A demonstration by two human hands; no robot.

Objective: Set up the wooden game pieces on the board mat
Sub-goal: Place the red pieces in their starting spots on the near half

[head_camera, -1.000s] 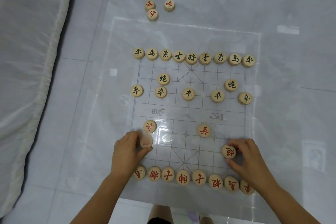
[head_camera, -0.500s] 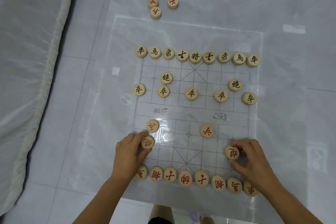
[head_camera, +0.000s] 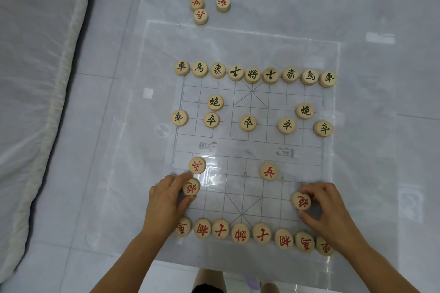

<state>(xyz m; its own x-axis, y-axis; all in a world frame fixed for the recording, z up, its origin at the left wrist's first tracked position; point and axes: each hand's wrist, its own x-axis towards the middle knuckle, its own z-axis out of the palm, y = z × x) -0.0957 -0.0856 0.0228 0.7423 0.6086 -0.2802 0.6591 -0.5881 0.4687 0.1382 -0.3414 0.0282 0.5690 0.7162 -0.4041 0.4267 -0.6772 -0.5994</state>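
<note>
Change: the left hand (head_camera: 166,204) pinches the left red cannon piece (head_camera: 191,187) between thumb and forefinger. A second ago that disc was tilted and blurred; now it lies flat, face up, on the board mat (head_camera: 238,50).
Right hand: the right hand (head_camera: 331,211) curls thumb and fingers round the right red cannon piece (head_camera: 301,200), which sits on the grid where it sat a second ago.
Below both hands: the red back row (head_camera: 240,234) is upside down to the camera and reads 車, 相, 士, 帥, 士, 相, 馬, 車. The wrists cover its ends.
Beyond left forefinger: a red soldier (head_camera: 197,165) lies just beside the fingertip.
Between the hands, farther: a red 兵 piece (head_camera: 268,171).
Well beyond: five black 卒 pieces (head_camera: 248,122), then two black 炮 pieces (head_camera: 215,102).
Far row: the black back row (head_camera: 252,75) reads 車, 馬, 象, 士, 将, 士, 象, 馬, 車.
Farthest: three loose red pieces (head_camera: 200,16) lie past the printed grid.
</note>
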